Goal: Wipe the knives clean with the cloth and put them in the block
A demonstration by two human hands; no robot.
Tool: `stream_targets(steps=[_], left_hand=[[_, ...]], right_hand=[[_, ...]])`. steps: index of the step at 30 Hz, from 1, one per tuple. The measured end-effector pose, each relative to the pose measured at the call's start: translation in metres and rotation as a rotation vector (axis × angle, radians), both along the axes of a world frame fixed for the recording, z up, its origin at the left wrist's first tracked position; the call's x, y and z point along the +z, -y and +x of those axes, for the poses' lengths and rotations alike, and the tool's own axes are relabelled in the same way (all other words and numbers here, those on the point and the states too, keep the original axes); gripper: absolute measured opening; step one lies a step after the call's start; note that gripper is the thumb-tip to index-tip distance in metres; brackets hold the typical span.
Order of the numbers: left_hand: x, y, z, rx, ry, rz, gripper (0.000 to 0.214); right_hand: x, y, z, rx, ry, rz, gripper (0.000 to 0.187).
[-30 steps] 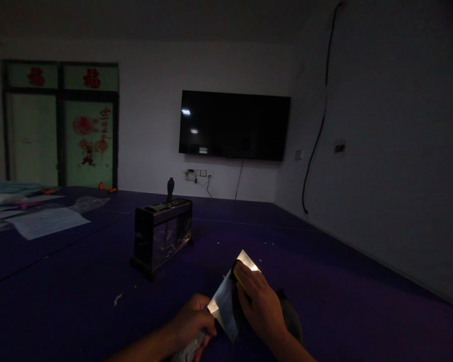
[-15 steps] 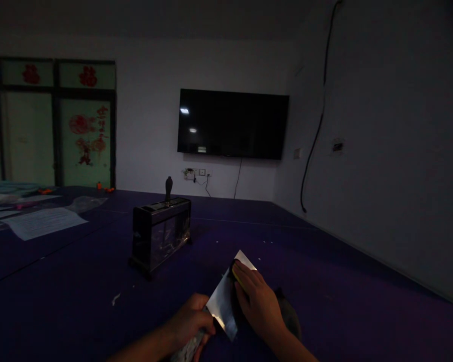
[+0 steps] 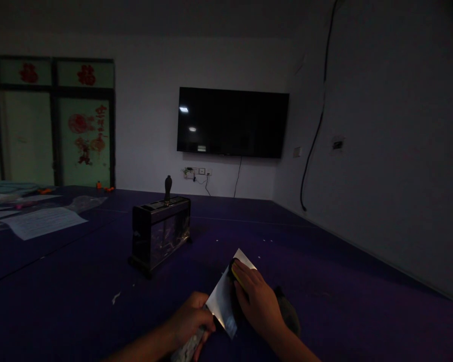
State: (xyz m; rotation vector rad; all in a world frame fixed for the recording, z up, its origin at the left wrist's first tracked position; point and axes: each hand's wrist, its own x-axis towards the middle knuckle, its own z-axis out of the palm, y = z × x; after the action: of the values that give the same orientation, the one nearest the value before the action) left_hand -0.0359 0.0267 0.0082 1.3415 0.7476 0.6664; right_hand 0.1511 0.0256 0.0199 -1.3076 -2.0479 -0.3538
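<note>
My left hand is closed round the grip end of a cleaver, low in the middle of the view. Its broad, shiny blade points up and away to the right. Below that hand shows a pale, mottled piece; whether it is the handle or a wrap, I cannot tell. My right hand presses a yellow and black sponge on the upper part of the blade. The fingers hide most of the sponge. A dark rounded object lies beside my right wrist, too dim to name.
A dark knife block with one black handle sticking up stands ahead on the purple tabletop. Printed sheets and plastic wrapping lie at the left. White scraps dot the surface. A wall television hangs beyond.
Almost nothing differs. Both hands, the cleaver and the sponge stay in nearly the same place; the whole view has shifted very slightly.
</note>
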Motion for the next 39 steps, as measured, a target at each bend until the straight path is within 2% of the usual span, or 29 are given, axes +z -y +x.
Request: stream_targets(steps=[6,12,21,39], left_hand=[[0.0001,-0.0003,-0.0002,-0.009,-0.019,0.03,0.008],[-0.0047,0.0005,-0.0001,0.065,-0.013,0.028,0.011],[0.0004,-0.0016,-0.0003,-0.025,-0.044,0.027,0.01],[-0.0002,0.0043,0.0042,0.096,-0.008,0.022,0.008]], right_hand=[[-0.0023,-0.0021,0.001,-0.005,0.006,-0.003,0.041],[-0.0022,-0.002,0.0009,0.0,0.007,-0.016,0.04],[-0.0017,-0.0019,0.0009,0.005,0.006,-0.031,0.04],[-0.0033,-0.0009,0.0,0.023,0.02,-0.089,0.043]])
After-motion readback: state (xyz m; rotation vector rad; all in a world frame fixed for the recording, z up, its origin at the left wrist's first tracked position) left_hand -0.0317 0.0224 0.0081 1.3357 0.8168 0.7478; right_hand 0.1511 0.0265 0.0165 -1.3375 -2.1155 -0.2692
